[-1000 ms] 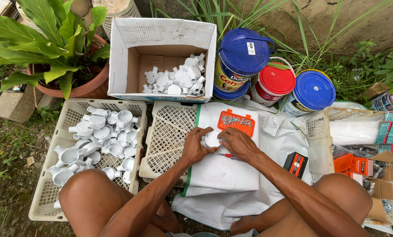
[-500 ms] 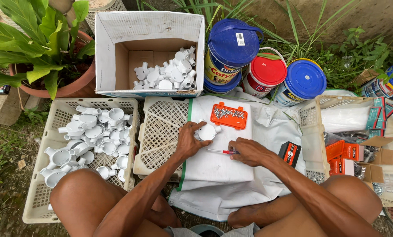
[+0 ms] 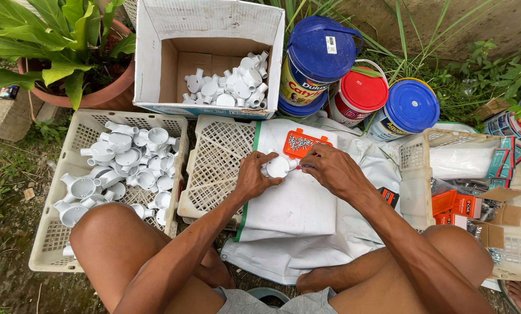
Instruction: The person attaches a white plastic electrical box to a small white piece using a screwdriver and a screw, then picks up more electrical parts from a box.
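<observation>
Left hand (image 3: 253, 177) curled shut around a round white plastic fitting (image 3: 277, 167), thumb and fingers pinching its rim; the piece sits just above the folded white sack (image 3: 295, 206), near frame centre. Right hand (image 3: 333, 170) at 3 o'clock from the fitting, fingers closed on a thin red-handled tool (image 3: 296, 166) (only a short length shows), its tip meeting the fitting's edge.

Materials: fitting smooth, matte, disc-shaped. Sack is woven plastic, creased, with a green stripe down its left edge. At 12 o'clock from the hands, a shallow orange tray (image 3: 305, 143) holding small grey screws, lying on the sack.

At 9 o'clock, a cream lattice crate (image 3: 214, 168), its mesh floor showing. Farther out at 9 o'clock, a second lattice crate (image 3: 57, 232) heaped with white fittings (image 3: 126, 166) (spouted round boxes, glossy). At 11 o'clock, an open cardboard box (image 3: 173, 64) with more of the same. At 1 o'clock, three lidded paint tubs: large blue (image 3: 321, 49), red (image 3: 362, 90), smaller blue (image 3: 411, 106).

At 3 o'clock, another crate (image 3: 414, 174) with red and teal cartons. Terracotta pot (image 3: 106, 96) with broad green leaves at 10 o'clock.

Edges: knees bracket the sack at 7 and 5 o'clock; crates hem it left and right. Open room lies on the sack's lower half, at 6 o'clock from the hands.
</observation>
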